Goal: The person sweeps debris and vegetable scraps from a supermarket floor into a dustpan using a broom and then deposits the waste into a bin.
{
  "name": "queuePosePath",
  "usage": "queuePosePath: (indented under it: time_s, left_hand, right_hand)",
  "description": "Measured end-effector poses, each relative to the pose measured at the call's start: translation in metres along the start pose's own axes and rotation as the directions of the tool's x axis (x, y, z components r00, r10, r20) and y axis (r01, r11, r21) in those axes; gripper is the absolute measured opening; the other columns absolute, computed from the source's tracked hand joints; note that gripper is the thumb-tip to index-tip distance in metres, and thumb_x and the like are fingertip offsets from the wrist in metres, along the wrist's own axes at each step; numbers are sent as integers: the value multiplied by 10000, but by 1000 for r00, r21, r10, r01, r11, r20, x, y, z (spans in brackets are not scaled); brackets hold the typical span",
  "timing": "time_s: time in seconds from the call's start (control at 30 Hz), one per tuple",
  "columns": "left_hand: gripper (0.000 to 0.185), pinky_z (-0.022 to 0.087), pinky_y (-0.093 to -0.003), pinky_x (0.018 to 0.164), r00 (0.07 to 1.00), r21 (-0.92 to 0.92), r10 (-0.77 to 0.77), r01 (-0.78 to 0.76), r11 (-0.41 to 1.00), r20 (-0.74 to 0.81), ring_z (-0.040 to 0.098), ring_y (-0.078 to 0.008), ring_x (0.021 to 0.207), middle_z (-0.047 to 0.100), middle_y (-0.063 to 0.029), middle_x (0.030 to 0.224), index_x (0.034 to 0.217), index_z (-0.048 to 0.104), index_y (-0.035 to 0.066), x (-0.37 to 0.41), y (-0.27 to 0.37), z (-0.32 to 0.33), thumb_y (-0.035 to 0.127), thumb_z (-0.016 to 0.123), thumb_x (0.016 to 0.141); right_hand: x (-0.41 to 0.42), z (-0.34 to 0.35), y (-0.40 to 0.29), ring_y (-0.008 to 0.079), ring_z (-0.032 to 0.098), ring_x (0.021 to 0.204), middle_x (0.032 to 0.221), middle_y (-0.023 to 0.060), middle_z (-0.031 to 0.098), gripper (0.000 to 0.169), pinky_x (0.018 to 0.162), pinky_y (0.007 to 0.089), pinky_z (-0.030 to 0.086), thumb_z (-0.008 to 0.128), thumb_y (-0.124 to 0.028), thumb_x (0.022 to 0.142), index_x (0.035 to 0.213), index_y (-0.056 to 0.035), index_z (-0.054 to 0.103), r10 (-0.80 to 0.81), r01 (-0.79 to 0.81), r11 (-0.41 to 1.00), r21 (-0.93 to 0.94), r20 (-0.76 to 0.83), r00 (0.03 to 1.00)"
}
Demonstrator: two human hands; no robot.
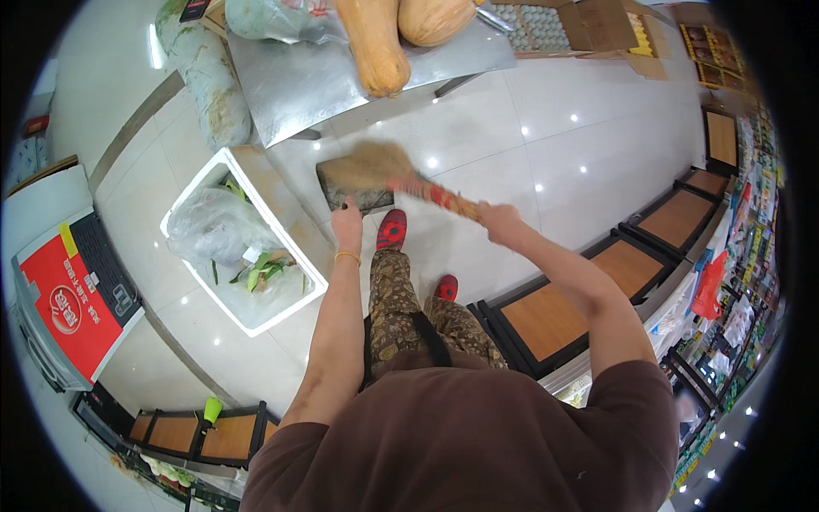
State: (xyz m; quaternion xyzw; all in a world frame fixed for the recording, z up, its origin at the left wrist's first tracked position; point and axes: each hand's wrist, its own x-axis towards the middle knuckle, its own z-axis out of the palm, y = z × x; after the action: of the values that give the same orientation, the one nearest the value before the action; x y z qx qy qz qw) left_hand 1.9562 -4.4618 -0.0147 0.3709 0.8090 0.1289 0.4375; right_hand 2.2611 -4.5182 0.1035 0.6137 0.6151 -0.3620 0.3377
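My right hand (502,224) grips the handle of a straw hand broom (451,200), which is bound in red near its head. The bristle end is blurred and lies over a dark dustpan (368,202) on the tiled floor, hiding part of it. My left hand (347,225) is closed around the dustpan's handle, whose tip pokes out above the fist. Just left of that arm stands a white foam box (312,288) holding clear plastic bags (211,221) and green leaf scraps (265,272). My feet wear red shoes (391,230) beside the dustpan.
A metal table (301,96) ahead carries butternut-shaped squashes (381,64). Long winter melons (221,96) lie at its left. Egg trays in a cardboard box (579,29) sit at the back right. Low wood-topped platforms (544,323) line the right side; a red-topped freezer (61,301) stands left.
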Motion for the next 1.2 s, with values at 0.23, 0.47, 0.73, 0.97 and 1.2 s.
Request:
queuePosePath:
  time_s: [0.23,0.47,0.73,0.97,1.2]
  left_hand:
    - [524,438,-455,666,996,14,-48,47,999,69,580,-435,750,595,-286,719,739,617,-86,-11,-3,-26,409,491,855]
    - [507,451,-441,682,925,362,217,-326,873,311,573,-434,763,608,-274,801,796,630,-61,0,-15,-49,428,505,850]
    - [227,432,-256,602,849,-238,352,-276,931,394,508,-83,666,545,0,712,864,555,36,7,-64,-101,209,681,789]
    - [403,414,-343,638,743,213,419,-589,779,522,516,-261,663,550,-146,705,849,559,-15,12,-102,-115,383,507,886]
    - [486,284,-261,451,794,-313,468,-365,877,387,351,-97,477,396,15,508,529,427,77,-54,30,-93,398,560,869]
  right_hand:
    - [-113,12,39,334,613,802,829,182,623,283,706,418,486,560,-89,734,984,-19,448,189,-178,971,159,-53,981]
    - [-2,110,13,292,608,627,639,165,583,376,554,415,472,574,-205,680,965,30,501,163,-278,478,833,227,960]
    - [-121,101,-55,377,593,858,860,230,611,328,743,432,477,560,-173,741,1010,-2,482,58,-115,862,494,129,990]
    - [-231,143,-33,361,590,885,887,228,605,322,742,436,467,550,-166,736,996,16,499,259,-339,699,630,219,941]
    - [-274,182,-27,313,613,776,834,200,621,374,682,379,484,639,-256,689,940,12,568,438,-422,394,817,237,867]
